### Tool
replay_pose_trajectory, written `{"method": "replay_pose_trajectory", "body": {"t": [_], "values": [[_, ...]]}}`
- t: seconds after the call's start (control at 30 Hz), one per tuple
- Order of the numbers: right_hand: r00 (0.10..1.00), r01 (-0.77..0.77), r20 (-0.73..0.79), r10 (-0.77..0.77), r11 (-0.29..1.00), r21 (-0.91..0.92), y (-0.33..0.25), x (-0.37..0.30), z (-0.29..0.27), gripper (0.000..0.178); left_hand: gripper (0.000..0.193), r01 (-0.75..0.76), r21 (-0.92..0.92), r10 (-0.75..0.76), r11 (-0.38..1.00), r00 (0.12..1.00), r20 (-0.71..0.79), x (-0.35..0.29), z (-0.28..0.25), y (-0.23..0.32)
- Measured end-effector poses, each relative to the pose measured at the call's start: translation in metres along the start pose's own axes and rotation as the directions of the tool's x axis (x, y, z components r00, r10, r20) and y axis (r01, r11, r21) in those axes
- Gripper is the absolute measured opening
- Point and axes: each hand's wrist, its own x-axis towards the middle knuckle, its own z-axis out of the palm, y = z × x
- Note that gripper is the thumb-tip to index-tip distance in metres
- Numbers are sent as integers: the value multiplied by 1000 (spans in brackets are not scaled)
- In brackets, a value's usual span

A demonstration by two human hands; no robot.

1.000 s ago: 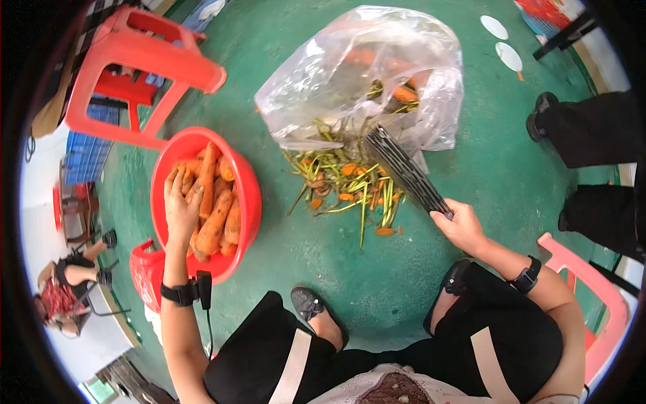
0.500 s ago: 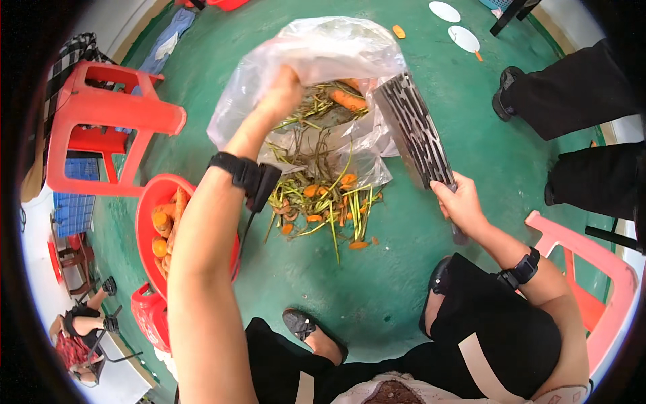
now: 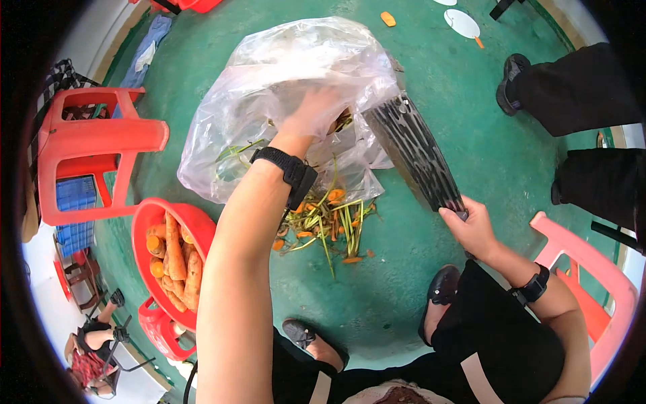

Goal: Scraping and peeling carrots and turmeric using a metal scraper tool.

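- Left hand (image 3: pixel 315 111): within the mouth of the clear bag, seen blurred through the film; cannot tell how far its fingers are spread or whether they have hold of anything. Black band (image 3: pixel 289 174) at the wrist.
- Right hand (image 3: pixel 471 225): fingers closed around the handle end of the broad knife, near the right knee; dark watch-like band (image 3: pixel 531 286) at the wrist.
- Broad knife (image 3: pixel 417 148): dark blade with pale mottled streaks, slanting up and to the left; far end at the right edge of the bag, contact uncertain.
- Clear bag (image 3: pixel 303 54): large, crumpled plastic, on the green floor (image 3: pixel 377 296) ahead of the person; green stalks visible inside.
- Trimmings (image 3: pixel 343 222): loose heap of green stalks and orange pieces, on the floor at the near side of the bag.
- Red basin (image 3: pixel 195 214): on the floor, left of the left forearm, partly covered by it.
- Carrots (image 3: pixel 176 256): several, whole, orange, piled in the basin.
- Red stool (image 3: pixel 101 138): beyond the basin, at left.
- Pink stool (image 3: pixel 592 266): beside the right arm.
- Orange slice (image 3: pixel 388 19): single, on the floor beyond the bag.
- Co-worker's dark trouser legs (image 3: pixel 572 87): at right.
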Motion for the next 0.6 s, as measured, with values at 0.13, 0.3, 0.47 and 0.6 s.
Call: {"method": "replay_pose_trajectory", "body": {"t": [0.13,0.3,0.47,0.6], "values": [[1000,22,-13,-22,1000,-5,6,-1,-2,15,51,125,-305,-153,944,986,-71,20,9,5],[998,61,-13,-61,998,-34,13,-2,-5,16,46,125,-100,-111,987,985,130,22,-33,6],[1000,-27,2,27,1000,5,8,-6,-8,16,37,217,83,-232,973,907,352,-4,-97,7],[998,-42,40,41,998,43,-2,-6,2,15,35,515,-37,-488,856,831,267,-70,-87,-37]]}}
